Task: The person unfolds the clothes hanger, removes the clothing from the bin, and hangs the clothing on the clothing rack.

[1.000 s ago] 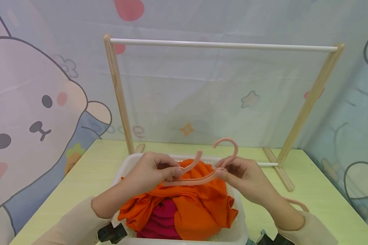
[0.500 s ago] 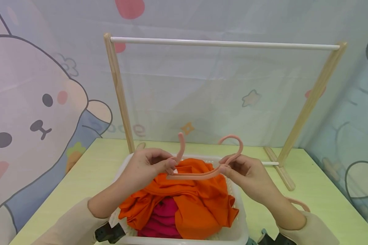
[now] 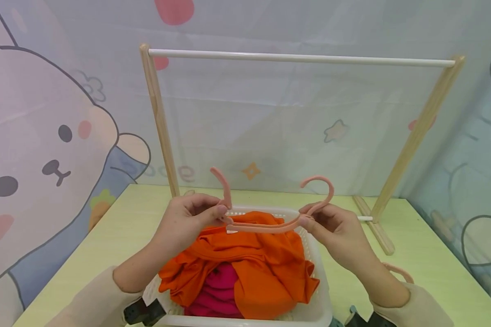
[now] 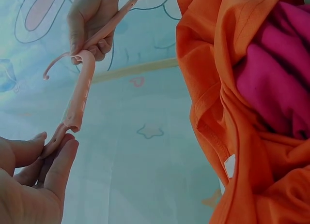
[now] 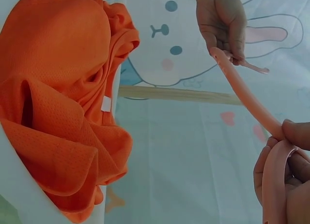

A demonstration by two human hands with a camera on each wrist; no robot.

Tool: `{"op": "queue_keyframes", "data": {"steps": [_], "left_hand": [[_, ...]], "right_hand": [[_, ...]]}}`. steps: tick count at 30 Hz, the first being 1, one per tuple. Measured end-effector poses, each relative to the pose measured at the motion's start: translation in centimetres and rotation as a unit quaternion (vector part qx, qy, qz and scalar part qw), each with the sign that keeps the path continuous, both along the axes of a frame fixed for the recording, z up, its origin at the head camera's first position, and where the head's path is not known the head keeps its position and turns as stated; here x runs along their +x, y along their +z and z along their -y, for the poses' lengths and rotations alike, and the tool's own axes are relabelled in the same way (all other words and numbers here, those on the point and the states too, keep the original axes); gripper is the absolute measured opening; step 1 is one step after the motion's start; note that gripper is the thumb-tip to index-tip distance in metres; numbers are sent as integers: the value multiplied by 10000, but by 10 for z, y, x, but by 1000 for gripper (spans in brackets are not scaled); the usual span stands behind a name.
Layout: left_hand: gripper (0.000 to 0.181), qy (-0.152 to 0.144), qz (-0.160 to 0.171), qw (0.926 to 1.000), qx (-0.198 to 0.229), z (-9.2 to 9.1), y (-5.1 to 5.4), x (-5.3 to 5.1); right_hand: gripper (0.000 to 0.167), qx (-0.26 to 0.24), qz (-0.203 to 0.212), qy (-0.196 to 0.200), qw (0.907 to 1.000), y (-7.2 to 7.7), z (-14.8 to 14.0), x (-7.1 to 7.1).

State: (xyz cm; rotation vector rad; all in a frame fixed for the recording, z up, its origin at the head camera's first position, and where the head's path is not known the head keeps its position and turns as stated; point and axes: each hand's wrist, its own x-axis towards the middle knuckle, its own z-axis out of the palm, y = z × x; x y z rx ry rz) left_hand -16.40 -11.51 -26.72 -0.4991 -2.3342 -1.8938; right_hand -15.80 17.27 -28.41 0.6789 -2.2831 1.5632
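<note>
A pink plastic clothes hanger (image 3: 266, 228) is held in both hands above a white basket (image 3: 325, 295). My left hand (image 3: 190, 215) pinches the narrow piece at the hanger's left end, whose curved tip points up and to the left. With the thumb and fingers, my right hand (image 3: 339, 231) grips the hanger at the base of its hook (image 3: 325, 186). A joint between the bar and the end piece shows in the left wrist view, near my left fingertips (image 4: 68, 144). Beneath the hanger, orange clothing (image 3: 270, 281) and magenta cloth (image 3: 214, 293) fill the basket.
Behind the basket stands a rack with wooden legs (image 3: 419, 131) and a white top rail (image 3: 303, 56). Another pink hanger (image 3: 398, 272) lies partly hidden by the right forearm on the pale table (image 3: 106, 245). A printed curtain (image 3: 245, 127) hangs behind.
The hanger's left end piece has swung from pointing right to pointing up and left, as my left hand moved up and leftward. The right hand has risen slightly with the hook.
</note>
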Motion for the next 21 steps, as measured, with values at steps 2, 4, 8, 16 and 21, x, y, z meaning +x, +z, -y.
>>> {"op": "queue_keyframes", "data": {"steps": [2,4,8,16,21], "left_hand": [[22,54,-9,9999,155,0,0,1],[23,69,-60,9996,280,0,1,1],[23,93,-179,9986,492,0,0,-1],[24,246,-278,9950,927,-3,-3,-2],[25,232,-311,9902,1345,-6,-6,-1]], "right_hand": [[12,-80,-32,-53,9999,0,0,0],[11,-175,-40,-117,9998,0,-1,0],[7,-408,-72,-162,9990,-1,-1,0],[9,-723,115,-167,9972,0,-1,0],[8,-883,166,-247,9956,2,-1,0]]}}
